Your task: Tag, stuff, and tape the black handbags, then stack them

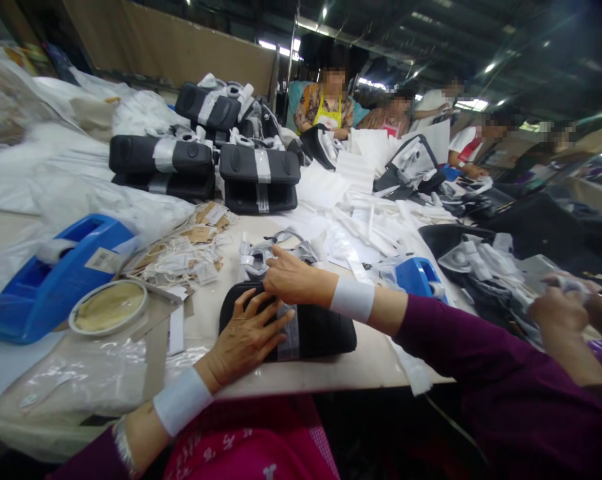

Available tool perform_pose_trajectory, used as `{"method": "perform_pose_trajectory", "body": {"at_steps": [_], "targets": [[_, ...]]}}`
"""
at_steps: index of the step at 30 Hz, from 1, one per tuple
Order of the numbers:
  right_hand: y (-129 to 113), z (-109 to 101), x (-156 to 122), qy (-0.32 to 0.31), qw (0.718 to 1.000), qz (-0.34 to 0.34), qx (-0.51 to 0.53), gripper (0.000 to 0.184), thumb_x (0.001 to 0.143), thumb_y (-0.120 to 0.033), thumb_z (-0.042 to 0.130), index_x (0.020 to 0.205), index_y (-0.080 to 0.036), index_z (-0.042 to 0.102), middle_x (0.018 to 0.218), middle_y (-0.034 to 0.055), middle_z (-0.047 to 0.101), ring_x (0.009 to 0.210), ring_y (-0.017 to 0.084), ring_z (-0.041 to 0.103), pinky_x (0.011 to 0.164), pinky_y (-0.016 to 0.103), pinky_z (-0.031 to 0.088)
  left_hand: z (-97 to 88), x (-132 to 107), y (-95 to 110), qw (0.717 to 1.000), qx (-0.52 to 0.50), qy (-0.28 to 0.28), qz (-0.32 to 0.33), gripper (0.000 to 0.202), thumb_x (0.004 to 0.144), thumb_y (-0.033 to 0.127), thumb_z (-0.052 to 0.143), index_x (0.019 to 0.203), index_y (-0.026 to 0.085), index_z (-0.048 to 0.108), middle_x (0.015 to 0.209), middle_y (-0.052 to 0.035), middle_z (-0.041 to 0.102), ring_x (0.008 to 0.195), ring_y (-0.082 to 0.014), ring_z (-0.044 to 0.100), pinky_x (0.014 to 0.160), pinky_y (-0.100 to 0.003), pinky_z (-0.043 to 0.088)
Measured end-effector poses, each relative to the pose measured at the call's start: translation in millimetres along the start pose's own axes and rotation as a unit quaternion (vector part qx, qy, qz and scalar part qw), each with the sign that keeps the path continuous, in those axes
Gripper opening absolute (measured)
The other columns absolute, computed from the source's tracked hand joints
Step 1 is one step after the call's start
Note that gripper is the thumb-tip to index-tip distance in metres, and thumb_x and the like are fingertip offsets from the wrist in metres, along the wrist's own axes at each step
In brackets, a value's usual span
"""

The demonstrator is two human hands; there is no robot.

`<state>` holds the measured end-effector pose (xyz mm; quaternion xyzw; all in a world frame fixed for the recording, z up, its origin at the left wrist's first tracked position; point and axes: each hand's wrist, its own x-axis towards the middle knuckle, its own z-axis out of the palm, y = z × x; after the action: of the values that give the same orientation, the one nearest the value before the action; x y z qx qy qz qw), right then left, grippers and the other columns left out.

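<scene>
A black handbag (325,333) lies at the near table edge, with a strip of clear tape (289,333) running down its front. Across its left part rests my left hand (248,340), fingers spread and pressed flat on the surface. My right hand (293,277) is over the bag's top edge, its fingers curled together in a pinch; what they hold, if anything, is hidden. Just behind the hands, the bag's handle and hardware (255,260) are wrapped in pale foam or plastic. Both wrists wear white bands.
A blue tape dispenser (55,280) and a round tin (109,308) stand left, near stringed tags (195,247). Several taped black bags (261,173) are stacked behind. Another blue dispenser (421,277) sits right. A co-worker's hands (561,307) work at far right; other people stand beyond.
</scene>
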<state>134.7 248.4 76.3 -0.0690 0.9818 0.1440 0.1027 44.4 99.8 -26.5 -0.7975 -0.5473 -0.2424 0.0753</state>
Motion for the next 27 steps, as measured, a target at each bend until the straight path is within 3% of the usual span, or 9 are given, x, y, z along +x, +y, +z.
{"method": "perform_pose_trajectory", "body": {"at_steps": [7,11,12,14,16,19,22,25,27], "targets": [[-9,8,-6,0.063,0.998,0.022,-0.007,0.027,0.089,-0.014,0.05,0.065,-0.018,0.062,0.066,0.0045,0.064,0.088,0.024,0.057,0.111,0.046,0.022,1.1,-1,1,0.999,-0.029,0.01,-0.021,0.037,0.093,0.037,0.055,0.128,0.03,0.058,0.13,-0.0016,0.06,0.127,-0.0288,0.039,0.111,-0.053,0.021],[10,20,-5,0.111,0.993,0.04,-0.001,0.006,0.088,-0.02,0.058,0.088,-0.015,0.062,0.073,0.0047,0.065,0.093,0.025,0.055,0.11,0.045,0.023,-0.9,-3,0,1.0,-0.022,-0.005,-0.022,0.039,0.094,0.039,0.052,0.133,0.032,0.054,0.14,0.0012,0.053,0.126,-0.0278,0.039,0.112,-0.052,0.018],[17,23,-4,0.11,0.992,0.053,0.011,0.015,0.085,-0.025,0.063,0.094,-0.014,0.061,0.077,0.0053,0.066,0.094,0.025,0.055,0.108,0.045,0.025,-1.7,-4,0,1.0,-0.019,-0.007,-0.022,0.04,0.094,0.039,0.052,0.133,0.032,0.053,0.14,0.0018,0.053,0.126,-0.0272,0.039,0.112,-0.051,0.018],[34,31,2,0.083,0.992,0.075,0.064,0.033,0.077,-0.038,0.073,0.096,-0.015,0.059,0.08,0.0049,0.066,0.093,0.025,0.055,0.103,0.046,0.029,-2.7,-4,0,1.0,-0.016,-0.004,-0.023,0.04,0.094,0.04,0.051,0.134,0.032,0.051,0.139,0.0022,0.053,0.125,-0.0262,0.04,0.113,-0.05,0.017],[50,40,8,0.029,0.986,0.084,0.14,0.036,0.071,-0.047,0.075,0.086,-0.018,0.059,0.076,0.0017,0.064,0.088,0.023,0.056,0.099,0.045,0.03,-2.6,-5,0,1.0,-0.015,0.004,-0.024,0.04,0.094,0.04,0.052,0.133,0.032,0.052,0.137,0.001,0.055,0.124,-0.026,0.04,0.112,-0.049,0.017],[68,49,19,-0.033,0.967,0.115,0.225,0.033,0.07,-0.046,0.073,0.076,-0.018,0.057,0.071,-0.0015,0.06,0.083,0.02,0.056,0.093,0.042,0.03,-0.7,-6,-1,0.999,-0.022,0.011,-0.02,0.04,0.093,0.038,0.053,0.132,0.031,0.052,0.136,-0.0009,0.055,0.124,-0.0262,0.041,0.112,-0.05,0.018],[76,52,25,-0.051,0.959,0.146,0.237,0.027,0.07,-0.039,0.073,0.074,-0.017,0.057,0.072,-0.0006,0.06,0.085,0.02,0.056,0.091,0.041,0.029,0.3,-6,-2,0.999,-0.027,0.008,-0.017,0.04,0.093,0.038,0.053,0.132,0.03,0.053,0.138,-0.0023,0.054,0.124,-0.0268,0.041,0.111,-0.051,0.018],[72,47,22,0.019,0.965,0.167,0.2,0.008,0.076,-0.023,0.064,0.08,-0.017,0.061,0.078,0.0032,0.064,0.09,0.022,0.057,0.093,0.041,0.028,-4.2,-8,0,1.0,-0.011,0.001,-0.02,0.04,0.093,0.041,0.051,0.132,0.03,0.053,0.139,-0.002,0.054,0.125,-0.0272,0.041,0.11,-0.051,0.021],[63,46,9,0.138,0.952,0.221,0.163,0.019,0.081,-0.01,0.049,0.092,-0.018,0.062,0.092,0.0076,0.067,0.098,0.025,0.057,0.095,0.045,0.028,-8.7,-10,4,1.0,0.012,-0.008,-0.017,0.04,0.094,0.043,0.049,0.132,0.03,0.053,0.14,-0.0002,0.053,0.126,-0.0266,0.04,0.11,-0.05,0.024]]}}
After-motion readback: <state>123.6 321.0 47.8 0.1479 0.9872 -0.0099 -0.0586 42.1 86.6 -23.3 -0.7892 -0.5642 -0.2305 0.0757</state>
